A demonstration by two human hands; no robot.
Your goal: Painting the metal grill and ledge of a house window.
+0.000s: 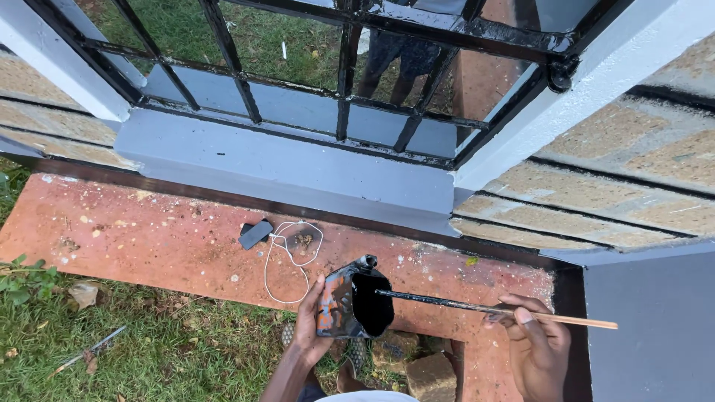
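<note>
Scanning from the left, I register grass (149, 350) beside a red concrete apron (149, 246) at the foot of the wall. On the apron lie a dark flat phone-like object (255, 234) and a looped white cable (292, 253), just beside each other.

Further right, I see the left hand (307, 321) grasping a cut-open container (351, 301), fingers wrapped round its paint-smeared side; the container is held above the apron edge, and black paint fills its opening.

Next, I see a thin brush (477, 307) with its blackened end inside the container opening. The right hand (538, 344) pinches its pale wooden handle between thumb and fingers.

Above, I note the grey window sill (298, 167) and glossy black window bars (347, 67); stone wall blocks (633, 171) follow at right.
</note>
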